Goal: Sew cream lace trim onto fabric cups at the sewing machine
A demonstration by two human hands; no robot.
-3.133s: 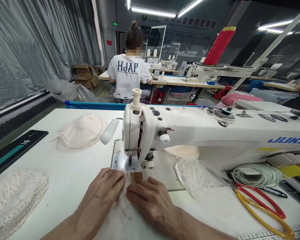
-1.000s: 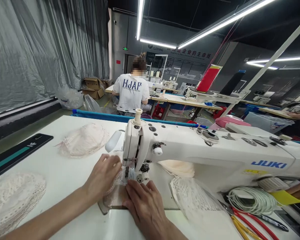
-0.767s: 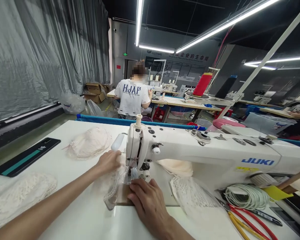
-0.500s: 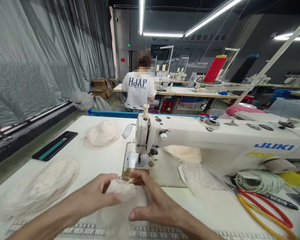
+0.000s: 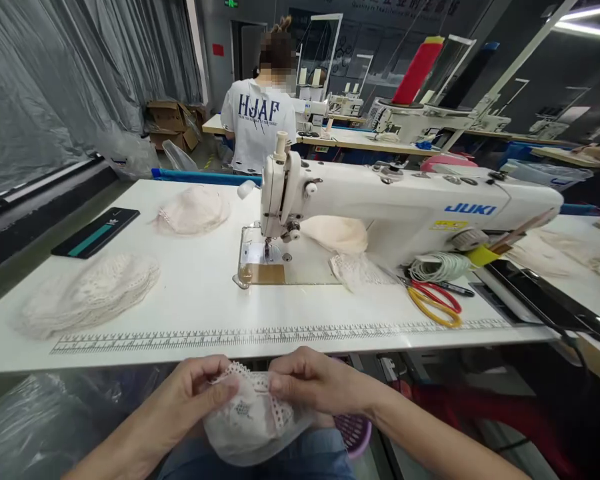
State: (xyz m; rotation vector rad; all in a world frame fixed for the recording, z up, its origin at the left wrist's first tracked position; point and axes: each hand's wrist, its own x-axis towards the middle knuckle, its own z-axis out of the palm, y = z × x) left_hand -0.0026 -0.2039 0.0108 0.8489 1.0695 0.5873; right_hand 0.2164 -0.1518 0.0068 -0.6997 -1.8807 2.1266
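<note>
Phone: a dark phone (image 5: 95, 231) lies flat near the counter's (image 5: 200, 313) left edge, toward the far side
Lace stack: a pile of pale lace pieces (image 5: 87, 295) sits at the counter's front left corner, just behind the printed ruler strip (image 5: 280, 332) that runs along the front edge
Cup pile: a mound of pale padded cups (image 5: 193, 210) rests toward the far edge, left of the machine's needle end
Your left hand: your left hand (image 5: 193, 393) is below the counter's front edge, over your lap, its fingers (image 5: 225, 390) closed in a pinch on the left side of the lace cup
Lace cup: the lace cup (image 5: 253, 420) hangs between your two hands, off the counter, its scalloped trim along the top and its rounded body drooping toward your jeans
Your right hand: your right hand (image 5: 315, 381) meets the left one at the trim, fingers (image 5: 280, 383) closed on the cup's upper right edge
Sewing machine: the white sewing machine (image 5: 405, 210) stands across the middle of the counter, needle end to the left, with bare plate under the foot and a tan patch at the plate's front
Under the arm: another pale cup (image 5: 336, 233) and a scrap of lace (image 5: 357, 272) lie beneath the machine arm
Cord and scissors: a coil of white cord (image 5: 437, 267) and red and yellow scissors (image 5: 435, 301) lie right of centre, near the front edge
Co-worker: a person in a white printed shirt (image 5: 257, 120) sits with their back to you at the next counter beyond
</note>
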